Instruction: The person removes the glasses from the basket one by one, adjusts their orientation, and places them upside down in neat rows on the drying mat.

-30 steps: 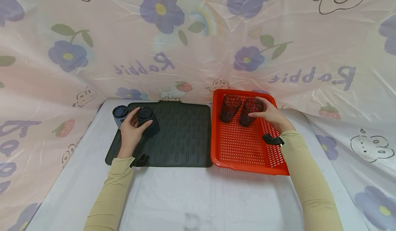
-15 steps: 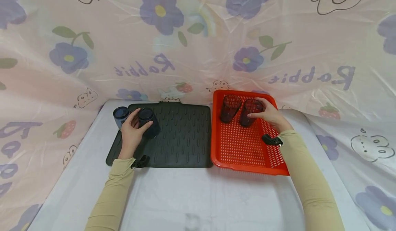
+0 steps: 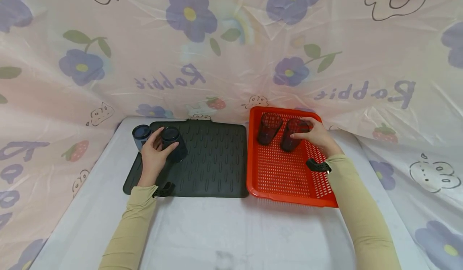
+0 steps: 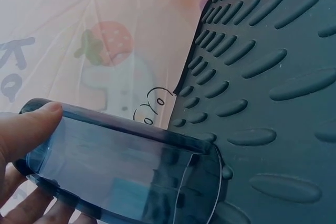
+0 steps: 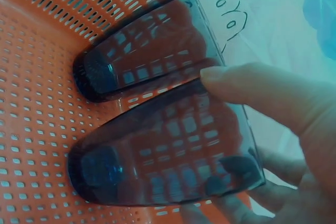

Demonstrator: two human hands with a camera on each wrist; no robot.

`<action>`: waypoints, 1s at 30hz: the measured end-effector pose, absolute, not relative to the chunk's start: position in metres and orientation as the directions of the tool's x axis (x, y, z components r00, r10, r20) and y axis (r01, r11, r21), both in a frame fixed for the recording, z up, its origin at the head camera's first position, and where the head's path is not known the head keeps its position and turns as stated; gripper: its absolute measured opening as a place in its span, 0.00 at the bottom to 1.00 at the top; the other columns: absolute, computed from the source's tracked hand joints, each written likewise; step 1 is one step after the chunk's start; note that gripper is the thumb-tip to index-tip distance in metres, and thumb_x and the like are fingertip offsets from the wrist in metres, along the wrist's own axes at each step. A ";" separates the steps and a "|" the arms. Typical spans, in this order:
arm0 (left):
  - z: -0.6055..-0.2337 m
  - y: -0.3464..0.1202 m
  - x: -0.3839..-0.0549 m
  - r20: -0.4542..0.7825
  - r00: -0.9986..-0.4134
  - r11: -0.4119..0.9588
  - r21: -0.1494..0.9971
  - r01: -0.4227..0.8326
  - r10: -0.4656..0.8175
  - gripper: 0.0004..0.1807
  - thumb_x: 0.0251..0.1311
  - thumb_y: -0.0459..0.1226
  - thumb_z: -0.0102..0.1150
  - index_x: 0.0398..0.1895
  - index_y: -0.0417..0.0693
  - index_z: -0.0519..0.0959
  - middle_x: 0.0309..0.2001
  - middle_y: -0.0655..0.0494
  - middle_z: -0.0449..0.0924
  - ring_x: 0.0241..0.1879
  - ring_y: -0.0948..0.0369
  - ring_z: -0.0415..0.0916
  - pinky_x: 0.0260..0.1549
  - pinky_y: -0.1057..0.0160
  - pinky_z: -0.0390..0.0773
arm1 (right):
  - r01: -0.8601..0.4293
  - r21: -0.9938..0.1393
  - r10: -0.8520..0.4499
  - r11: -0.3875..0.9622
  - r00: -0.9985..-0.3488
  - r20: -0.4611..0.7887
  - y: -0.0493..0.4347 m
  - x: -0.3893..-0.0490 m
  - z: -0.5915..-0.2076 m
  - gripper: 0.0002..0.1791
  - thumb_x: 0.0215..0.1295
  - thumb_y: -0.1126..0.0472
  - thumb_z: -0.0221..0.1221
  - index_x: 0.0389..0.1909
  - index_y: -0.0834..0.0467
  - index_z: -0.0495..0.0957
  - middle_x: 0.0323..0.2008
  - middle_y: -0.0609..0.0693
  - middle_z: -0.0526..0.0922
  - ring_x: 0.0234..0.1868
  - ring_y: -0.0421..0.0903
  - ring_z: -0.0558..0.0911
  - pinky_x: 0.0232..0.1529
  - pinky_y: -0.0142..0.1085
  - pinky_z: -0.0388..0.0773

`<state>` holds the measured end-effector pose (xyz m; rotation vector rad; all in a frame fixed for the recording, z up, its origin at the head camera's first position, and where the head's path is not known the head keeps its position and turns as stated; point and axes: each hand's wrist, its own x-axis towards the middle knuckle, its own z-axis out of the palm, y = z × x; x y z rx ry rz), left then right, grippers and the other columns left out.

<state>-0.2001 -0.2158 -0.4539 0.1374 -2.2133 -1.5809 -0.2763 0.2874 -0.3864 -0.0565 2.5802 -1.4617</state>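
Observation:
My left hand [image 3: 153, 155] grips a dark blue glass [image 3: 175, 143] near its base, which faces up; the glass stands upside down on the black drying mat [image 3: 213, 161]. In the left wrist view the thumb and fingers wrap the base of this glass [image 4: 121, 161], its rim at the mat. Another blue glass [image 3: 141, 133] stands just left of that hand. Over the red basket [image 3: 289, 197], my right hand [image 3: 322, 137] holds a glass [image 3: 291, 139] near its rim, thumb on the near side. A second glass [image 5: 144, 45] stands upright beside it in the basket.
The mat and basket lie side by side on a white-covered table [image 3: 231, 230]. A patterned curtain [image 3: 231, 61] hangs close behind them. The basket's raised walls surround the two glasses on the right.
The head view has shifted very slightly. The glass in my right hand leans or shifts a little; the left hand stays on its glass without clear movement.

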 end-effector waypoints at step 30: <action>-0.449 -0.214 -0.200 0.279 -0.910 0.358 0.920 0.162 -0.305 0.38 0.50 0.35 0.73 0.67 0.53 0.69 0.63 0.49 0.70 0.63 0.53 0.66 0.61 0.53 0.66 | 0.083 -0.809 -0.086 0.581 -0.983 -0.163 0.290 -0.253 -0.380 0.53 0.51 0.48 0.72 0.71 0.66 0.55 0.62 0.65 0.66 0.56 0.58 0.70 0.39 0.29 0.77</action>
